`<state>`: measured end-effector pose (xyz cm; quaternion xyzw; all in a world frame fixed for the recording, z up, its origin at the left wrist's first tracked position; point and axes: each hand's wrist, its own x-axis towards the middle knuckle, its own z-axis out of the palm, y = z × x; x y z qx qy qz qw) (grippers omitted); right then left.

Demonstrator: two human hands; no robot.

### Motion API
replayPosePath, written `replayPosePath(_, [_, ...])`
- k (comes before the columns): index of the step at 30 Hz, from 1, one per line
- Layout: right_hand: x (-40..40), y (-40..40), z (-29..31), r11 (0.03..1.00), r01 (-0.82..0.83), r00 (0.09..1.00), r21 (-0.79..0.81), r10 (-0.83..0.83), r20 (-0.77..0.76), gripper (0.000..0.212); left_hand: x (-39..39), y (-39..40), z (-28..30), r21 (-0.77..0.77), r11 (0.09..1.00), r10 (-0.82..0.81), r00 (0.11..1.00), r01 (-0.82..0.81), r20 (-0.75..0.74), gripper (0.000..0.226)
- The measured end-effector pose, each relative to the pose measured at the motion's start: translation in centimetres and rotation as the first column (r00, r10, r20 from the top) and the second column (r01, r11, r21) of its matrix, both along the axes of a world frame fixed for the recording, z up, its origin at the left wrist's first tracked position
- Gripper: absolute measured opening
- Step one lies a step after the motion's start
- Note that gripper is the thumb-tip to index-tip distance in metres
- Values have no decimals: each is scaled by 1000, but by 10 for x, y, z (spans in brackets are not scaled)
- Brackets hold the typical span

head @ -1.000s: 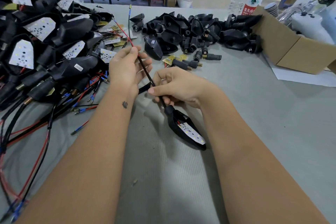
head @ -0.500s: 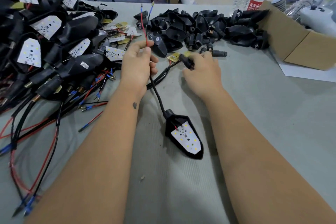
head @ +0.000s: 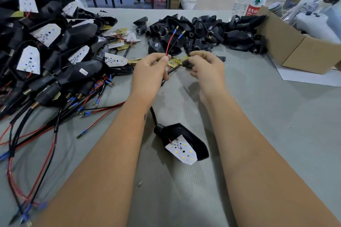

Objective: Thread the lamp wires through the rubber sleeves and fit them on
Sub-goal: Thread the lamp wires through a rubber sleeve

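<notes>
Grey table (head: 258, 116) | L hand (head: 149, 72) pinches wires (head: 171, 42), tips up-right | R hand (head: 206, 70) fingers grip sleeve (head: 186, 63)

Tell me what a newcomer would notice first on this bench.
First, the two hands at the centre: the left hand pinches a red and a black lamp wire upright, while the right hand holds a small black rubber sleeve beside them. Below, one black lamp housing with its white LED board lies between the forearms. A big heap of wired lamps fills the left side.
</notes>
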<state>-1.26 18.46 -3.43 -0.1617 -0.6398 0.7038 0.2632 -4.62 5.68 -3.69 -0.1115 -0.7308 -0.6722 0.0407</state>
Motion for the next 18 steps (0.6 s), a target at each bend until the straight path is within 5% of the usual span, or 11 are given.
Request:
replayPosePath(4, [2, 6, 5, 880, -111, 985, -463, 33, -172, 12, 1, 0, -1, -7, 1000, 8, 1000, -8, 14, 14])
replayPosePath(9, [6, 6, 7, 813, -227, 962, -537, 103, -252, 14, 3, 2, -3, -80, 997, -19, 1000, 18, -3, 15])
replayPosePath(18, [6, 7, 6, 820, -192, 969, -539, 72, -235, 17, 1, 2, -4, -162, 987, -5, 999, -1, -38, 18])
